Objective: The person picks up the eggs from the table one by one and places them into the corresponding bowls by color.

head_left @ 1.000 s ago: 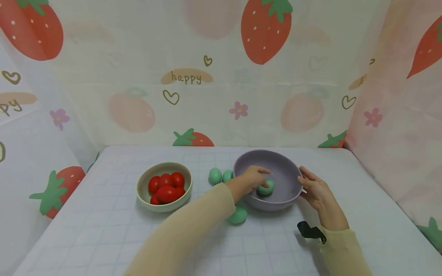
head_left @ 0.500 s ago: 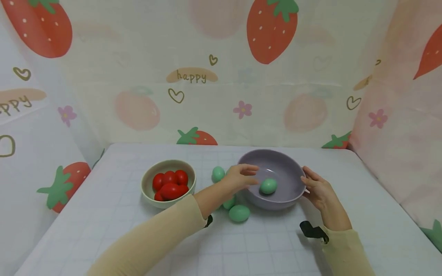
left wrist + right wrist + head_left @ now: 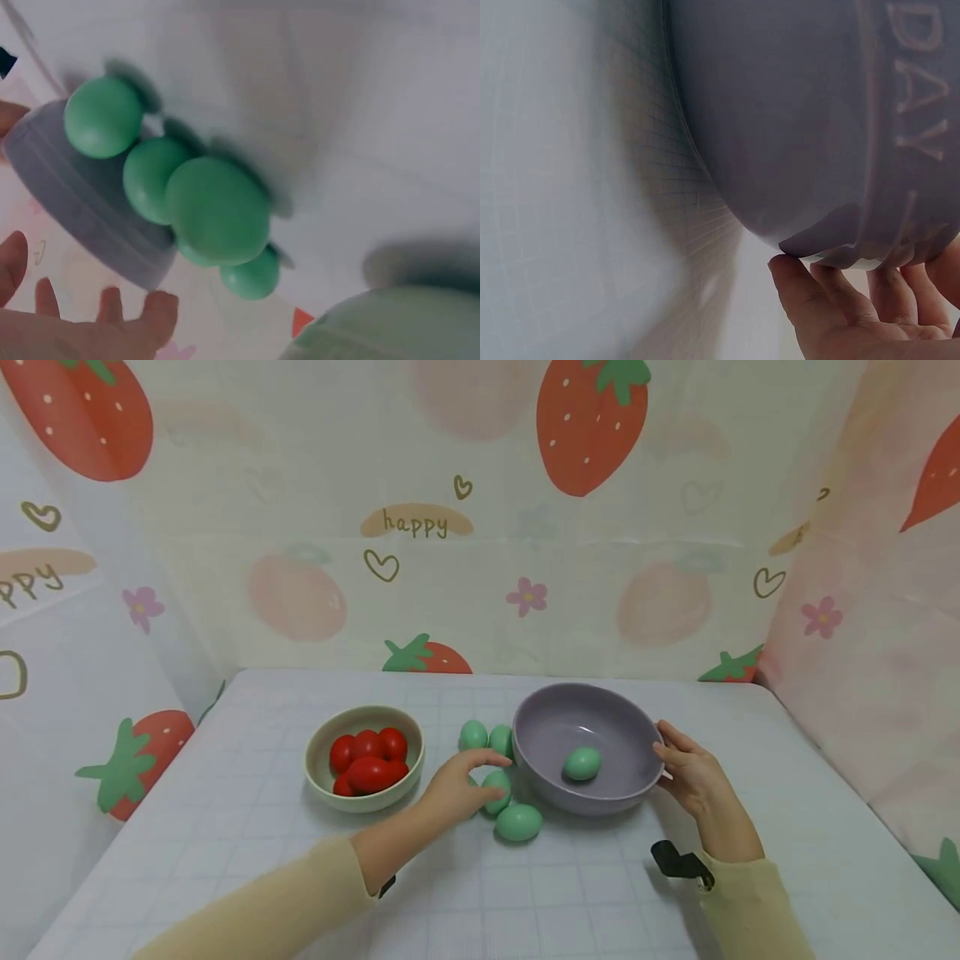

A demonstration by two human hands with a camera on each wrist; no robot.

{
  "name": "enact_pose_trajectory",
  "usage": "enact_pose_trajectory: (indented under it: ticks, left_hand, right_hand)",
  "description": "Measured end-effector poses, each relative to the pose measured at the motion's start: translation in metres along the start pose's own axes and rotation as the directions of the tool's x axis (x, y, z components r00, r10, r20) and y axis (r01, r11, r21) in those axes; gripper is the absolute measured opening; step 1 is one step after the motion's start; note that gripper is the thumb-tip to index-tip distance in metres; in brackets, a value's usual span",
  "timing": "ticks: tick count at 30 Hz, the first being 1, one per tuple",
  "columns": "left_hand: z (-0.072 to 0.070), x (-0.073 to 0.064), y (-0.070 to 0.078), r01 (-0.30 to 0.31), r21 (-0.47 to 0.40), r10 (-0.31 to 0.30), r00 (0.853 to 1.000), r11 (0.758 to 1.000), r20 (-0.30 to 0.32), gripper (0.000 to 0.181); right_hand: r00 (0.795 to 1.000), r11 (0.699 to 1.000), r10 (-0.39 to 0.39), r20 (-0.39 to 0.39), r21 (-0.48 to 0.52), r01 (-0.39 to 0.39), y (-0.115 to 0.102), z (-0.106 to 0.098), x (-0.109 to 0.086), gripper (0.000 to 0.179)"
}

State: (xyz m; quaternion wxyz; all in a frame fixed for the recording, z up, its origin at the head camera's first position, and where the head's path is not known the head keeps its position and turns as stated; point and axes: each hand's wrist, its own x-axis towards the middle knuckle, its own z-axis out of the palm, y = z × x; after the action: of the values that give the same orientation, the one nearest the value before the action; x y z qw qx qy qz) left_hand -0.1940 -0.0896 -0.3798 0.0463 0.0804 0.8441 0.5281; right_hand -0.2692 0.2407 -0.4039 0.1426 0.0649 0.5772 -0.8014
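Note:
My left hand (image 3: 452,791) reaches over a cluster of green eggs (image 3: 519,822) on the table, thumb and fingers spread apart and holding nothing. Its fingertips overlap the nearer eggs in the head view; part of one egg is hidden behind the hand. In the left wrist view several green eggs (image 3: 217,210) sit close together beside the bowl. A purple bowl (image 3: 543,781) stands to their right with one green egg (image 3: 582,763) inside. My right hand (image 3: 697,781) holds this bowl at its right side, fingertips against the outer wall (image 3: 802,135) in the right wrist view.
To the left stands a pale green bowl (image 3: 317,777) with several red eggs (image 3: 369,774) in it. The table wears a white checked cloth (image 3: 480,910). A strawberry-print curtain (image 3: 315,460) rises along the back and sides.
My left hand let go of a green egg inside the purple bowl, then drew back left and down to the eggs outside it. My right hand has stayed at the bowl.

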Motion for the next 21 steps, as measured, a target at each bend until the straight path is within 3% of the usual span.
enact_pose_trajectory:
  ticks: [4,8,14,21]
  left_hand:
    - [-0.003,-0.009,-0.012,-0.032,0.044,0.034,0.998,0.999,-0.049,0.038]
    - [-0.004,-0.013,-0.019,-0.035,0.032,0.038,0.996,0.999,-0.075,0.041]
    - [-0.005,-0.017,-0.025,0.026,0.006,-0.026,0.996,1.0,-0.09,0.047]
    - [-0.005,-0.02,-0.032,0.064,0.047,-0.06,0.994,0.997,-0.091,0.047]
  right_hand:
    - [1.0,1.0,-0.006,0.002,0.014,0.006,-0.001,0.0,0.0,0.05]
    - [1.0,1.0,-0.003,-0.006,0.015,0.003,-0.001,-0.001,0.001,0.05]
    - [1.0,1.0,-0.003,-0.005,0.021,0.003,-0.001,0.0,0.001,0.051]
    - [1.0,1.0,-0.006,-0.002,0.016,0.006,0.0,0.0,0.001,0.051]
